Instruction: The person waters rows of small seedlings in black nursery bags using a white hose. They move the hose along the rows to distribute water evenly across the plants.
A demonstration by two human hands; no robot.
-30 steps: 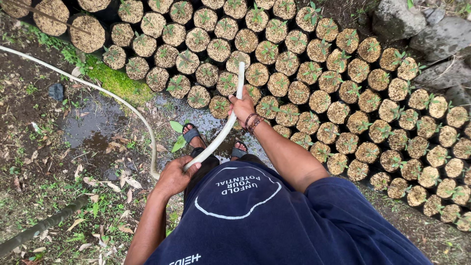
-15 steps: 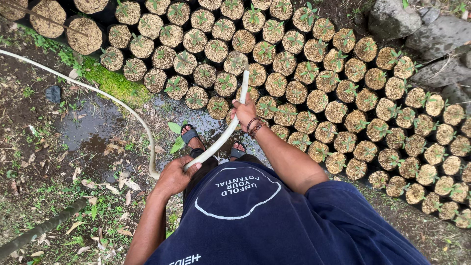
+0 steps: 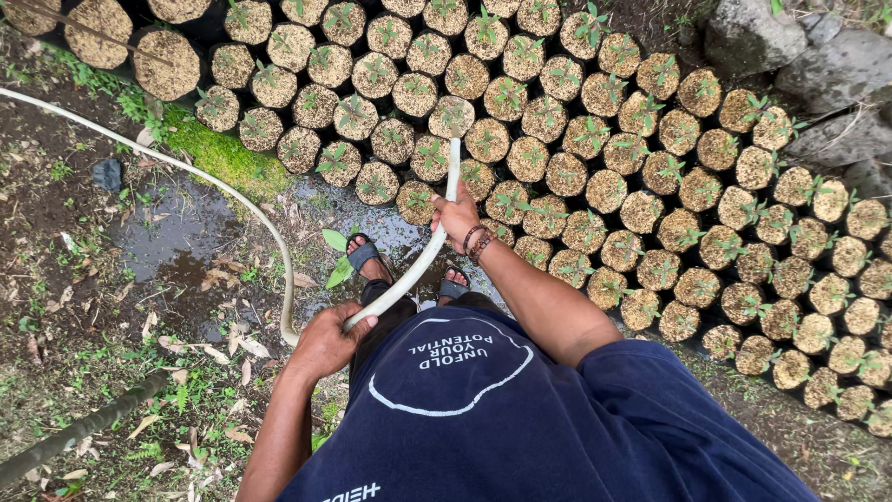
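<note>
closest to the body, left hand (image 3: 325, 341) with fingers clamped on pale hose (image 3: 413, 270); a little further, right hand (image 3: 456, 215) with fingers wrapped round the same hose near its end. beyond, rows of round black seedling bags (image 3: 604, 191), soil-filled, each holding a small green sprout. past those, grey rocks (image 3: 818, 65).

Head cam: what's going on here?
A person in a dark blue shirt holds a pale flexible hose with both hands. The right hand grips it near the nozzle end, aimed at rows of round soil-filled seedling bags. The left hand holds it lower down. The ground by the sandalled feet has a wet puddle.
</note>
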